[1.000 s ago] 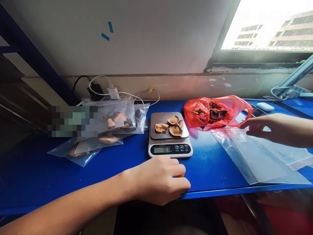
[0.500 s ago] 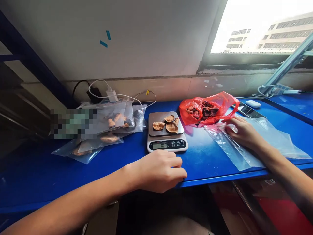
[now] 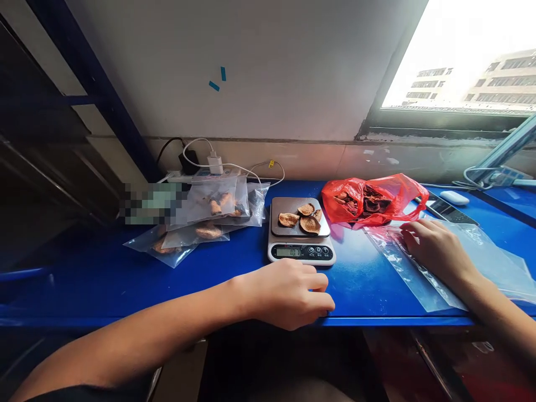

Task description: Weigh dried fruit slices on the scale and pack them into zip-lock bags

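My left hand [image 3: 288, 294] hangs at the front edge of the table with its fingers curled, just before a small digital scale [image 3: 274, 245]. Nothing shows in that hand. On the scale's metal plate lie several dried brown slices [image 3: 310, 224], curled at the rims. My right hand [image 3: 439, 245] rests on flat clear zip bags [image 3: 414, 279], its fingers bent and pinching at their upper edge. Just behind that hand, a red plastic bag [image 3: 397, 192] lies open with dark dried pieces [image 3: 374, 201] inside.
Filled clear bags [image 3: 209, 230] overlap left of the scale, by a blurred-out patch [image 3: 154, 204]. A white charger [image 3: 215, 163] with cables stands behind them. A phone [image 3: 452, 212] and a white earbud case [image 3: 454, 197] lie at the right. Blue frame posts [image 3: 121, 117] rise at the left.
The view has shifted, so the scene sits further right in the picture. My right hand has stayed at the bags' upper edge, its fingers drawn closer together. My left hand keeps its curled pose.
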Tool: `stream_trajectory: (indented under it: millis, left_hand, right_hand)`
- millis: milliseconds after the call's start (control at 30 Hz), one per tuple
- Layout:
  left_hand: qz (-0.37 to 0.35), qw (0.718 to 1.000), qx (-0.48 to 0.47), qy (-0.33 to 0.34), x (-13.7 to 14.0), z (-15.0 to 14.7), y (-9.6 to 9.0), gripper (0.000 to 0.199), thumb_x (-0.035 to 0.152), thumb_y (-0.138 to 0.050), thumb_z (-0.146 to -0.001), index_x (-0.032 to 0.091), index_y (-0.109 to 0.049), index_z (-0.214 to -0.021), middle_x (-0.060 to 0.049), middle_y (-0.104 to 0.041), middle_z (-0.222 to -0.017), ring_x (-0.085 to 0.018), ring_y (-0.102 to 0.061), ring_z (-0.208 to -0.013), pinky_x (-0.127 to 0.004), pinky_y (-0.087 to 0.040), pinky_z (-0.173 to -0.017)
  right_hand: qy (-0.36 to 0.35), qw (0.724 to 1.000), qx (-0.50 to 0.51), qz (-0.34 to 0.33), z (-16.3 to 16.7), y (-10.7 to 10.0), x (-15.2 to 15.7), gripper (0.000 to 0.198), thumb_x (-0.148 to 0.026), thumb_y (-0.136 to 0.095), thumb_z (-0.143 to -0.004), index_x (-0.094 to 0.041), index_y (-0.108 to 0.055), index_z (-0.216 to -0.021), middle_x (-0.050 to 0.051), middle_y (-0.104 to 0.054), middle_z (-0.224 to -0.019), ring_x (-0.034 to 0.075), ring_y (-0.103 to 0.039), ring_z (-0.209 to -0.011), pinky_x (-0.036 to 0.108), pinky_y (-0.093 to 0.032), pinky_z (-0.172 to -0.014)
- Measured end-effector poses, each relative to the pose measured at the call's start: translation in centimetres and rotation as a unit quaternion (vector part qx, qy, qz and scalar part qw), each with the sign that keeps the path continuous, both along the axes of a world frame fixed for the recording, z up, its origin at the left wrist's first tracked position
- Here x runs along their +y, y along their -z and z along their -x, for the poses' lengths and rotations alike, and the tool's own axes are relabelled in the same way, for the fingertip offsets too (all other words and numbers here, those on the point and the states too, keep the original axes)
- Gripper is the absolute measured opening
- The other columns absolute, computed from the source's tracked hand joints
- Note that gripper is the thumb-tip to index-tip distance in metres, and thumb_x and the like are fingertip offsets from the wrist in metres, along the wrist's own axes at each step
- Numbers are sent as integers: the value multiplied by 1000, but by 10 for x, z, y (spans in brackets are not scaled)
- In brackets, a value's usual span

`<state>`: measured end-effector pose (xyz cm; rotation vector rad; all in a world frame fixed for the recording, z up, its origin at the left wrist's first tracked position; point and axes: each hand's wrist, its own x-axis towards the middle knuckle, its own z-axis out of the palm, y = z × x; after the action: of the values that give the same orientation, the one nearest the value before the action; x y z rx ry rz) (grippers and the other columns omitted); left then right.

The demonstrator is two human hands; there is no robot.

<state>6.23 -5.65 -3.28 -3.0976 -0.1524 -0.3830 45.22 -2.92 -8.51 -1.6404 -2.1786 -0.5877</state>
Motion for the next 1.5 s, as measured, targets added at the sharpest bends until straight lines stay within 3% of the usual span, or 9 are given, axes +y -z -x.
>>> stream_trajectory:
  millis: [300, 467, 600, 700, 800, 900, 1033, 1200, 1500]
  left_hand:
    - [-18, 999, -34, 18, 1, 1, 2, 8, 19, -57, -87, 20, -64, -84, -1, -62, -83, -13, -50, -60, -28, -41, -54]
    - [-23, 980, -197, 34, 2, 6, -12, 16, 12, -48, -88, 17, -64, -91, -3, -66, -85, -11, -56, -63, -25, -45, -57]
    - [21, 955, -295, 22, 13, 12, -21, 21, 6, -44, -90, 13, -58, -104, -6, -65, -86, -11, -61, -75, -22, -51, -66]
    - [80, 939, -334, -21, 21, 15, -18, 21, 9, -46, -93, 13, -54, -113, -9, -65, -94, -12, -61, -82, -23, -53, -71]
    - [104, 939, -326, -42, 22, 15, -11, 20, 12, -52, -93, 14, -51, -113, -6, -64, -91, -10, -59, -73, -22, -52, -65]
    - [128, 943, -305, -41, 19, 13, -8, 20, 15, -56, -92, 14, -50, -111, -5, -64, -88, -9, -58, -66, -20, -51, -61]
    - [136, 945, -296, -33, 16, 10, -10, 10, 14, -55, -93, 14, -55, -103, -6, -68, -84, -12, -65, -73, -22, -54, -68]
    - [59, 934, -345, -69, 16, 10, -9, 9, 15, -57, -92, 15, -59, -101, -2, -71, -76, -10, -65, -60, -19, -50, -58]
    - [44, 949, -306, -66, 19, 12, -9, 8, 14, -50, -93, 15, -57, -90, -2, -68, -68, -12, -62, -55, -22, -46, -55]
  right_hand:
    - [-87, 992, 85, 10, 6, -1, 10, 16, -20, -56, -77, -31, -55, -89, 11, -64, -81, 30, -60, -75, 47, -48, -72]
    - [-145, 976, 126, -104, 33, -26, 5, 27, -13, -56, -75, -36, -52, -87, 10, -64, -84, 29, -60, -78, 47, -47, -76]
    - [-187, 945, 180, -200, 94, -59, 2, 26, -9, -56, -77, -32, -49, -89, 7, -63, -86, 25, -60, -82, 45, -49, -74]
    - [-311, 916, 224, -119, 154, -71, -4, 20, -8, -52, -81, -26, -49, -87, 4, -60, -83, 20, -58, -77, 38, -49, -68]
    - [-437, 853, 282, -39, 197, -67, -15, 24, -5, -50, -83, -24, -44, -96, 2, -58, -85, 16, -54, -75, 33, -49, -68]
    - [-468, 821, 327, -11, 208, -55, -25, 30, -1, -48, -83, -23, -40, -102, 3, -57, -89, 15, -53, -76, 31, -48, -67]
    - [-475, 822, 315, -23, 198, -43, -27, 34, 4, -46, -80, -22, -40, -101, 2, -56, -86, 14, -50, -72, 30, -45, -64]
    - [-489, 821, 291, -41, 197, -42, -23, 34, 5, -46, -78, -20, -42, -101, 5, -56, -88, 15, -51, -77, 29, -45, -65]
    - [-470, 829, 302, -31, 202, -43, -26, 33, 4, -46, -78, -21, -36, -97, 3, -51, -86, 15, -46, -76, 31, -42, -66]
